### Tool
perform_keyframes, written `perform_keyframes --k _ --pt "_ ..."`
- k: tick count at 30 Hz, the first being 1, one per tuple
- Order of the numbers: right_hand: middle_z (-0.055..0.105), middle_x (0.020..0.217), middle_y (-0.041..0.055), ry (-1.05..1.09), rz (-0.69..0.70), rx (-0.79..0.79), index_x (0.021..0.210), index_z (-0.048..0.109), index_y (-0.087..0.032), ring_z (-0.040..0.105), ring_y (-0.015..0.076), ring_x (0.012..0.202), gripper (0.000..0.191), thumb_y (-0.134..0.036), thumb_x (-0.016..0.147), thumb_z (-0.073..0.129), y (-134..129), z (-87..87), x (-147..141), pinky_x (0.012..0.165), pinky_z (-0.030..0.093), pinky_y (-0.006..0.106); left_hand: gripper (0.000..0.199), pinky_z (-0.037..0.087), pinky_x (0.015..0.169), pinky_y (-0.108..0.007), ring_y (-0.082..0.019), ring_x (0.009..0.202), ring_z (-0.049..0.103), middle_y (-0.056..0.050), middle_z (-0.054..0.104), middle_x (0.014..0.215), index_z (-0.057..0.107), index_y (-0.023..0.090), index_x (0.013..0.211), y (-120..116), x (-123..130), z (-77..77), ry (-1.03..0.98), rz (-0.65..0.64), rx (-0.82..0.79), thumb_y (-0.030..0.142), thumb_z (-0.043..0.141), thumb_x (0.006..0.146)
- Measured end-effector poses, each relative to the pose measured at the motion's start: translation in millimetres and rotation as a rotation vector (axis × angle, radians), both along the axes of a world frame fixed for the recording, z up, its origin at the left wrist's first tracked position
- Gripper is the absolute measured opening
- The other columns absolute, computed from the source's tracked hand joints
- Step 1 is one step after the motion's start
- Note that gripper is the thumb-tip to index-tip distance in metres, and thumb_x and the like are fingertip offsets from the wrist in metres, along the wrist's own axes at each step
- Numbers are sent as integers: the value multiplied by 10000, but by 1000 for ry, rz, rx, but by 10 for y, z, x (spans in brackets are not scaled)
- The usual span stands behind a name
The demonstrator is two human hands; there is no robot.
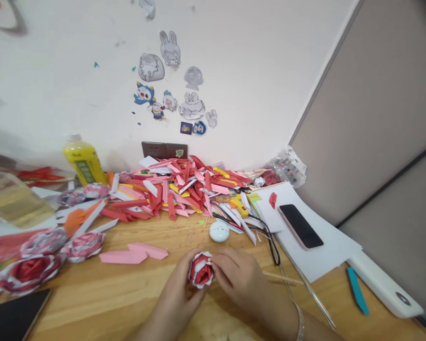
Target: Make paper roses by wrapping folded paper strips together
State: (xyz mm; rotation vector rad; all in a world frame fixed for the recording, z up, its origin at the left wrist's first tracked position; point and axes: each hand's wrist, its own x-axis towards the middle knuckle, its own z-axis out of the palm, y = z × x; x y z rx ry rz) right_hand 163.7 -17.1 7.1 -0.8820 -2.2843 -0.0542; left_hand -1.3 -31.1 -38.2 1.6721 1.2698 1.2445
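rose [201,270] i held was red, white-edged. two folded strips [123,257] i saw were pink; strip pile [177,184] mixed red, pink, white, yellow. wood table [92,303] was tan, grained. bottle [78,152] glowed yellow with green label [84,171], round case [219,232] was white, glue gun [239,206] yellow, phone [301,226] black with pink rim.

Phone [301,226] screen-up, left of corded white bar [379,280]. Yellow bottle [83,158], capped, near wall [252,71]. Cartoon stickers [191,109] on wall, above socket [154,149].
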Motion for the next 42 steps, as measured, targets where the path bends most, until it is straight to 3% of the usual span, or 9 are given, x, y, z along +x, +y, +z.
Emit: perform_keyframes --k 9,15,20,24,28,36,42 --pt "579 656 33 -39 26 39 830 575 -161 508 147 546 357 -225 974 254 37 15 -6 499 364 259 421 540 828 -388 -277 990 645 -153 666 1070 525 149 1113 -14 -8 30 145 -9 82 167 528 692" --pt "563 642 12 -62 89 -2 871 545 -163 500 140 552 294 -217 967 272 69 -21 25 513 381 249 436 544 817 -380 -267 977 646 -142 659 1075 507 161 1125 -5 -3 -30 38 -40 24 175 556 692" --pt "573 691 36 -171 140 58 902 550 -144 487 149 562 249 -207 952 314 78 -23 44 496 367 253 458 514 869 -400 -262 1005 630 -144 641 1119 493 156 1140 11 4 -91 -37 -90 -32 190 573 691" --pt "576 659 37 -137 125 92 867 557 -139 488 149 537 308 -190 958 267 90 -3 42 481 348 259 471 499 893 -403 -269 1040 612 -141 640 1124 492 156 1149 11 -5 -117 -62 -69 -67 201 583 689" --pt "599 649 31 -105 75 -39 810 561 -161 537 144 555 335 -226 963 270 86 3 45 503 351 249 470 482 913 -414 -273 1068 597 -147 626 1153 490 154 1165 7 -22 -132 -39 -74 -59 207 570 705" --pt "658 714 18 26 -64 -410 829 600 -169 598 142 627 101 -155 854 504 36 52 4 561 366 222 439 491 902 -390 -261 1054 605 -139 636 1138 510 158 1158 6 -31 -108 39 -77 0 202 551 724" --pt "652 692 6 125 -91 -498 788 606 -168 581 129 610 65 -155 827 556 24 85 -12 553 353 209 449 506 881 -381 -258 1036 617 -135 642 1132 508 166 1170 -3 -25 -85 59 -73 27 182 547 722"
